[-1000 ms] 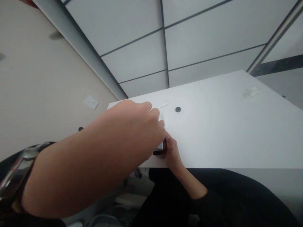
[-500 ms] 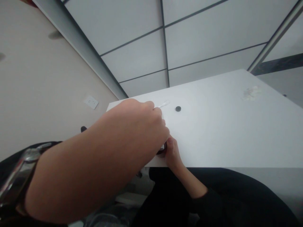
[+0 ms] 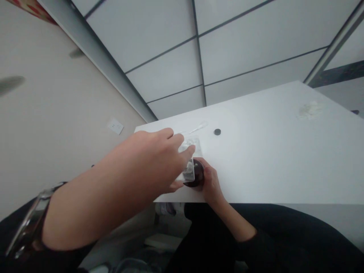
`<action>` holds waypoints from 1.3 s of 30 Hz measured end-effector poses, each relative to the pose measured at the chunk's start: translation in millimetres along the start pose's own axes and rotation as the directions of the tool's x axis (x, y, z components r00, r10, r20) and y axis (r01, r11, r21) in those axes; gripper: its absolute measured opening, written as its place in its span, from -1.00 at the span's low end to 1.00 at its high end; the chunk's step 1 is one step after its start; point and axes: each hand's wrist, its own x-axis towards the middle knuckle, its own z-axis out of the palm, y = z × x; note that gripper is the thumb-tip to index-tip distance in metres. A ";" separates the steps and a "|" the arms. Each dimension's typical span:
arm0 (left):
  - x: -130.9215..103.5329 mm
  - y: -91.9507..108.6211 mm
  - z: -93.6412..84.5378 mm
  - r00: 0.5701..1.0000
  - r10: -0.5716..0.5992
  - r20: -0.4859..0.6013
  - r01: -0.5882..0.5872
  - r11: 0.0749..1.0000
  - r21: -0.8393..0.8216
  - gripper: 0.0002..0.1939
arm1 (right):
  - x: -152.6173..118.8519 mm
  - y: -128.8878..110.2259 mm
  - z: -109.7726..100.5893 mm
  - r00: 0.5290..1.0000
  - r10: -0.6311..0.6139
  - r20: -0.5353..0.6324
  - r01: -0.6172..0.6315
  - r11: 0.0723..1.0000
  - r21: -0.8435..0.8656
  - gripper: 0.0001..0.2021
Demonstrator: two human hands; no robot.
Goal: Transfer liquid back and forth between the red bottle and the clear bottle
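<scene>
My left hand (image 3: 170, 155), with a watch on its wrist, reaches in from the left. Its thumb and index finger are around a small clear plastic container (image 3: 189, 172) that looks tilted; part of it is hidden behind the hand. Right against it is a dark brown, glossy, rounded bottle (image 3: 198, 175), with my right hand (image 3: 211, 182) wrapped around its right side. The bottle's mouth cannot be made out. Beyond my left hand, a clear plastic dropper (image 3: 198, 127) and a small round black cap (image 3: 217, 132) lie on the white table.
The white table (image 3: 270, 159) meets sliding panel doors (image 3: 167, 72) at the back. A pale smudged patch (image 3: 311, 110) shows near its far right corner. On the left wall is a socket (image 3: 115, 126). My dark-clothed legs are below the front edge.
My left hand has shifted left and its index finger has extended, bringing the clear container and dark bottle into view. My right hand keeps its hold. The view has shifted slightly.
</scene>
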 end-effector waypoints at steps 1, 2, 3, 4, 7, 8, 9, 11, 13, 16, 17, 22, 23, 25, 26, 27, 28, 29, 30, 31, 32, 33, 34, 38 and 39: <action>0.8 -0.1 -0.3 0.999 -0.017 0.028 0.016 1.000 0.010 -0.34 | -0.2 0.7 0.0 1.000 -0.006 -0.001 0.006 1.000 0.010 -0.26; 1.0 -0.9 1.5 0.998 -0.035 0.049 0.035 0.999 0.010 -0.31 | -0.4 1.2 0.0 1.000 -0.013 -0.001 0.013 1.000 0.021 -0.27; 0.5 -2.3 5.2 0.997 -0.051 0.056 0.051 0.999 -0.003 -0.30 | -0.5 1.5 0.0 1.000 -0.021 0.001 0.021 0.999 0.031 -0.28; -0.9 -4.2 10.1 0.997 -0.057 0.045 0.058 0.998 -0.026 -0.30 | -0.5 1.6 -0.1 1.000 -0.027 0.004 0.027 0.999 0.038 -0.28; -9.2 -11.6 28.5 0.998 -0.040 -0.056 0.034 0.994 -0.106 -0.30 | -0.1 1.2 -0.3 0.999 -0.041 0.007 0.041 0.998 0.044 -0.30; -12.3 -14.1 34.5 0.996 -0.030 -0.089 0.019 0.991 -0.131 -0.29 | 0.1 0.9 -0.4 0.999 -0.044 0.006 0.044 0.998 0.042 -0.30; -15.2 -16.5 40.2 0.993 -0.023 -0.115 0.005 0.988 -0.155 -0.29 | 0.3 0.5 -0.4 0.999 -0.047 0.004 0.047 0.998 0.041 -0.30; -19.8 -20.6 49.8 0.989 -0.017 -0.147 -0.013 0.979 -0.204 -0.27 | 0.6 -0.3 -0.4 0.999 -0.052 0.001 0.052 0.998 0.038 -0.29; -22.6 -24.1 57.0 0.986 -0.022 -0.165 -0.021 0.966 -0.256 -0.26 | 0.8 -1.0 -0.3 0.998 -0.058 -0.005 0.058 0.998 0.036 -0.28; -24.0 -28.7 63.4 0.986 -0.032 -0.165 -0.023 0.947 -0.320 -0.27 | 0.8 -1.5 -0.1 0.998 -0.063 -0.010 0.064 0.997 0.034 -0.28; -23.8 -29.9 64.2 0.987 -0.031 -0.158 -0.024 0.943 -0.333 -0.27 | 0.7 -1.6 -0.1 0.998 -0.064 -0.011 0.065 0.997 0.034 -0.28; -18.4 -30.8 56.2 0.991 -0.002 -0.132 -0.038 0.953 -0.300 -0.26 | 0.4 -2.4 0.3 0.998 -0.068 -0.017 0.068 0.997 0.030 -0.29; -16.9 -30.5 53.2 0.992 0.010 -0.128 -0.045 0.959 -0.279 -0.28 | 0.4 -2.5 0.3 0.998 -0.068 -0.017 0.068 0.997 0.029 -0.29; -14.2 -30.4 47.9 0.993 0.029 -0.115 -0.057 0.968 -0.246 -0.31 | 0.6 -2.4 0.5 0.998 -0.067 -0.017 0.067 0.997 0.026 -0.28; -13.2 -30.7 46.1 0.993 0.036 -0.113 -0.062 0.970 -0.236 -0.32 | 0.7 -2.2 0.6 0.998 -0.065 -0.017 0.065 0.998 0.023 -0.28; -12.4 -31.2 44.8 0.993 0.042 -0.112 -0.067 0.971 -0.231 -0.32 | 0.8 -1.8 0.7 0.998 -0.063 -0.019 0.063 0.998 0.020 -0.28; -11.8 -31.8 44.0 0.992 0.047 -0.115 -0.072 0.971 -0.229 -0.32 | 0.9 -1.3 0.8 0.998 -0.061 -0.021 0.061 0.998 0.017 -0.28; -11.5 -32.3 43.4 0.992 0.050 -0.115 -0.075 0.971 -0.227 -0.32 | 1.0 -0.7 0.9 0.998 -0.059 -0.022 0.059 0.998 0.015 -0.28; -11.2 -32.7 42.8 0.992 0.052 -0.112 -0.076 0.972 -0.224 -0.32 | 1.1 -0.2 1.0 0.998 -0.057 -0.023 0.058 0.998 0.013 -0.28; -11.0 -32.8 41.9 0.993 0.053 -0.105 -0.076 0.973 -0.220 -0.32 | 1.1 0.3 1.1 0.998 -0.057 -0.023 0.057 0.998 0.011 -0.28; -10.6 -32.5 40.6 0.994 0.052 -0.094 -0.072 0.974 -0.216 -0.32 | 1.0 0.7 1.1 0.998 -0.057 -0.024 0.057 0.998 0.011 -0.28; -10.1 -31.8 38.9 0.996 0.047 -0.080 -0.063 0.975 -0.213 -0.31 | 0.9 1.0 1.0 0.998 -0.058 -0.025 0.058 0.998 0.010 -0.28; -9.3 -30.8 36.8 0.997 0.040 -0.071 -0.054 0.976 -0.212 -0.30 | 0.7 1.0 0.9 0.998 -0.060 -0.025 0.060 0.998 0.010 -0.29; -4.0 -24.7 25.0 1.000 0.004 -0.026 -0.009 0.977 -0.213 -0.32 | 0.2 -0.4 0.4 0.997 -0.066 -0.028 0.066 0.998 0.006 -0.30; -2.5 -23.1 21.9 1.000 -0.004 -0.009 0.002 0.978 -0.210 -0.33 | 0.3 -1.0 0.3 0.997 -0.067 -0.027 0.068 0.998 0.004 -0.30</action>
